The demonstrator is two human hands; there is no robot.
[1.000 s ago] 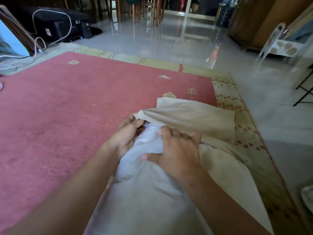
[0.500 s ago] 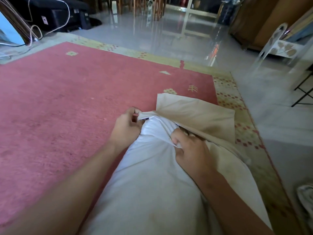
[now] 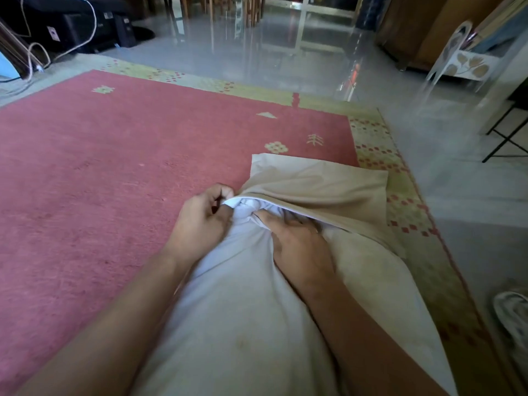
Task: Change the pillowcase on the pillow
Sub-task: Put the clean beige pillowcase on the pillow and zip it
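Pillow (image 3: 243,310), white, lies lengthwise in the lower centre of the head view on a red rug (image 3: 100,181), its far end at the mouth of the beige pillowcase (image 3: 320,184). The left hand (image 3: 200,224) pinches the pillowcase hem; the right hand (image 3: 300,247) clutches the pillow's bunched end. Best to hold the mouth wide and work one corner at a time.

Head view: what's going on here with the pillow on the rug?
A person works over a white pillow lying on a red rug. The left hand pinches the pillow's far corner, and the right hand grips bunched white fabric beside it. A beige pillowcase lies over that far end, its open edge at the fingers. Whether it is going on or coming off cannot be told.
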